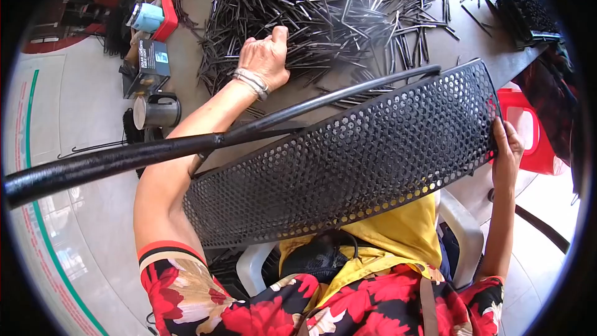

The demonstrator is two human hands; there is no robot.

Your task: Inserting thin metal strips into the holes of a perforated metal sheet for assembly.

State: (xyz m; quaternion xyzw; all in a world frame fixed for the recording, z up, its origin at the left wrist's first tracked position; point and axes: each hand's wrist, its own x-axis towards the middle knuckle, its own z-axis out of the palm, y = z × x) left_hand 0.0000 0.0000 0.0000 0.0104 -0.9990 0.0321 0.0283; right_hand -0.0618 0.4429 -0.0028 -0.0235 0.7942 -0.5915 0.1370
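Observation:
My left hand (264, 61), with a wound bracelet at the wrist, is over the near edge of a heap of thin dark sticks (298, 6) on the table. Its fingers curl down and away, so whatever they hold is hidden. In my right hand (509, 143) is the right end of a long black perforated panel (348, 149) full of round holes. The panel slants across my lap, its right end higher than its left, and its left end lies against my left upper arm.
A black forked pole (124, 157) crosses above my left forearm. Along the table's left side are a metal mug (157, 111), a black box (154, 62), a blue cup (147, 17) and a red holder (168, 15). A red plastic chair (528, 130) stands right; a black basket (528, 12) sits back right.

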